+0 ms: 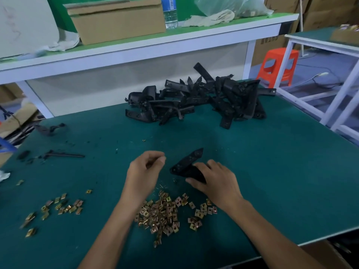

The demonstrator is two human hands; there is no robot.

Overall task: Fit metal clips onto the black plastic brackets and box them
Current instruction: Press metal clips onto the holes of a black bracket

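Brass-coloured metal clips sit nearest us in a loose heap on the green mat, between our forearms, with a smaller scatter of clips well off to the left. Our right hand is clamped on one black bracket, thumb and fingers wrapped round its near end, far end angled up and away. Our left hand hovers just beside it, fingertips pinched together; we can't tell if a clip is in the pinch. Left of that, a few stray black parts lie on the mat. Further back, the bracket pile sits against the rear edge. Beyond, on the raised shelf: cardboard box, water bottle, cloth.
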